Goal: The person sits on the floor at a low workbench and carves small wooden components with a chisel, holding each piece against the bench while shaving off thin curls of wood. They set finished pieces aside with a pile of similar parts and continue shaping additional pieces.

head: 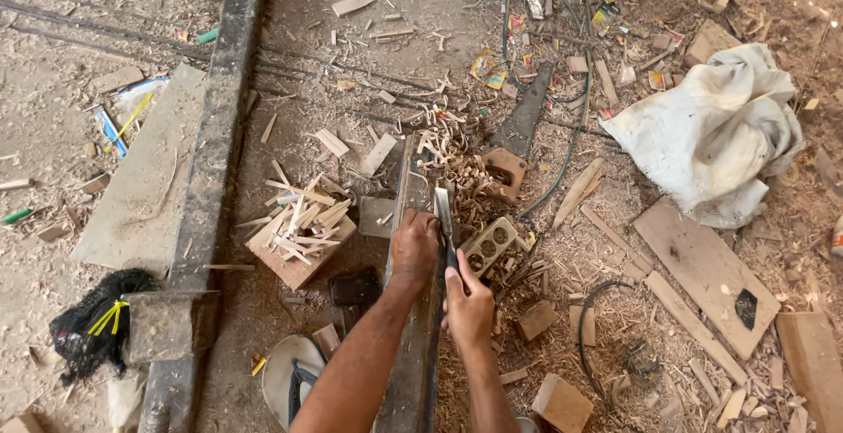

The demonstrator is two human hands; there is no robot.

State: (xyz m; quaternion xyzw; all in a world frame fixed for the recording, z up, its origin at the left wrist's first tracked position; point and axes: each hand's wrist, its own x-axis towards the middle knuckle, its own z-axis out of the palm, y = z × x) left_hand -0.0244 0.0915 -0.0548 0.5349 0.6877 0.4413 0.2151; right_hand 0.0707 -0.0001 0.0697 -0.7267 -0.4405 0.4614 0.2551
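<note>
Both hands (pixel 439 275) low on chisel (pixel 444 222)

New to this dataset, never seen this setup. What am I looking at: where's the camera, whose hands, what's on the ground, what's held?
There is no machine here. One camera sits on a person's head and looks down at their own two bare hands over a workshop floor covered in sawdust. The left hand presses on a long dark wooden plank that runs away from the person. The right hand grips a chisel, blade pointing forward beside the plank. Around them lie curled wood shavings, a block piled with thin wood splinters, a carved wooden piece with round holes, a white cloth sack, offcuts, a black hose and a sandal.
</note>
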